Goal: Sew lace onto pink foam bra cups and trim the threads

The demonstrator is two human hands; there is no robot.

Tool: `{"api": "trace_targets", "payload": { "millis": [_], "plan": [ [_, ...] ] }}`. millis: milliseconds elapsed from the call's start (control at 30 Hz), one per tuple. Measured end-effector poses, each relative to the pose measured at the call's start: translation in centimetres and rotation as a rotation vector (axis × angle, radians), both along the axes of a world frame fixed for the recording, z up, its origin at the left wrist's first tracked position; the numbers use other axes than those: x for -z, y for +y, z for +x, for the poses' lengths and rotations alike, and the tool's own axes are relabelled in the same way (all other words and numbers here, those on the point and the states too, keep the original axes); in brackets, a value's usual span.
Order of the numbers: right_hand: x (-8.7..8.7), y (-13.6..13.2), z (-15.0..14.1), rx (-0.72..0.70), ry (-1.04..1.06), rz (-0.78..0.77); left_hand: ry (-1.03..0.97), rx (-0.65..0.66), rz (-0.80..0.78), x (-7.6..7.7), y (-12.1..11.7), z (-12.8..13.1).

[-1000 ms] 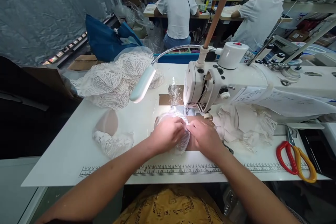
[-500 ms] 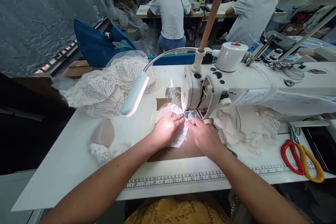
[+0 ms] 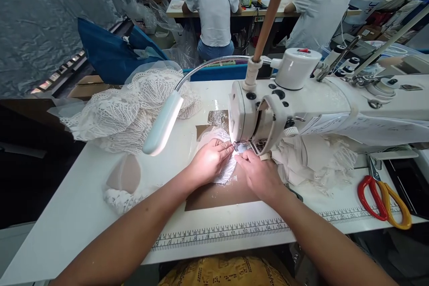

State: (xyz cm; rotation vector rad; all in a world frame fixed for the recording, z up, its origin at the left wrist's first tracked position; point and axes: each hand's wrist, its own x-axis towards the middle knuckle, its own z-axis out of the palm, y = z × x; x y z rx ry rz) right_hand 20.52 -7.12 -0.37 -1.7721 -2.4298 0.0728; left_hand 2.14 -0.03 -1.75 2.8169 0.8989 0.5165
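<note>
A small piece of white lace (image 3: pixel 225 170) lies under the needle of a white sewing machine (image 3: pixel 264 111). My left hand (image 3: pixel 209 161) rests on the lace with its fingers laid flat, pressing it down beside the presser foot. My right hand (image 3: pixel 259 174) lies to the right of it, fingertips pinched on the lace edge just in front of the needle. The lace sits on a brown patch (image 3: pixel 221 192) of the white table (image 3: pixel 77 205).
A pile of lace (image 3: pixel 124 111) and a gooseneck lamp (image 3: pixel 162 123) stand at the left. A padded cup (image 3: pixel 124 181) lies nearer. Cream fabric (image 3: pixel 315 158) is bunched under the machine arm. Red and yellow scissors (image 3: pixel 382 196) lie at the right. Two people sit at machines behind.
Both hands have slid the lace forward, away from me, up to the needle. The view has moved closer to the machine.
</note>
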Motion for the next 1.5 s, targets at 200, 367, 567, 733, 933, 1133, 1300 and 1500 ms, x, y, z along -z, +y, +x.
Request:
{"api": "trace_targets", "payload": {
  "millis": [200, 367, 567, 733, 933, 1133, 1300, 1500],
  "plan": [
    [0.0, -0.1, 0.0, 0.001, 0.047, 0.005, 0.043, -0.068, -0.039, -0.5, -0.2, 0.3],
    [0.4, -0.2, 0.4, -0.017, 0.074, 0.033, 0.140, -0.164, -0.035, -1.0, -0.9, 0.1],
    [1.1, -0.1, 0.9, 0.036, 0.148, 0.086, 0.206, -0.237, -0.035, -1.3, -1.5, -0.2],
    [1.1, -0.2, 1.1, 0.002, 0.166, 0.114, 0.251, -0.377, -0.106, -3.4, -3.1, -2.5],
    [2.0, -0.4, 1.8, -0.076, 0.212, 0.193, 0.110, -0.649, -0.021, -4.5, -7.3, -13.0],
    [2.6, -0.4, 2.2, -0.079, 0.253, 0.162, 0.006, -1.129, -0.033, -1.8, -11.6, -21.7],
    [-0.2, -2.2, 1.9, -0.056, 0.502, -0.008, -0.286, -1.047, -0.195, -3.5, -15.7, -20.5],
    [-3.4, -5.5, -3.0, -0.285, 1.063, -0.533, -0.533, -0.570, -0.408, -6.2, -17.6, -13.9]
  ]
}}
